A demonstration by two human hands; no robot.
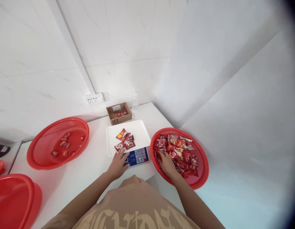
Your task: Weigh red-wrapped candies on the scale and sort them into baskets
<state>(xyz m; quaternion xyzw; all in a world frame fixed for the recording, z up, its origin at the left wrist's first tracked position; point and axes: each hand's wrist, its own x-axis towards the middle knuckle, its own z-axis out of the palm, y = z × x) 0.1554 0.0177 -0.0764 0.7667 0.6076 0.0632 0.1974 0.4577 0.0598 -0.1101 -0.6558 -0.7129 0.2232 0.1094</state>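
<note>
My left hand (117, 163) rests with fingers apart at the front of a digital scale (139, 156) with a blue keypad, its fingertips at the edge of the white tray (142, 133) on top. Several red snack packets (130, 144) lie on that tray, one of them with yellow on it. My right hand (167, 163) reaches into a red mesh basket (204, 165) heaped with small, mostly red wrapped packets (182, 144). Its fingers dip among the packets at the basket's left side. The fingertips are partly hidden, so whether they grip a packet is unclear.
Behind the scale stand a small cardboard box (121, 120) with a few red packets inside and a clear plastic bottle (135, 100). On the left, a red basket (33, 152) holds several packets. Another red basket (30, 194) is nearer. A wall socket (94, 99) sits above the table.
</note>
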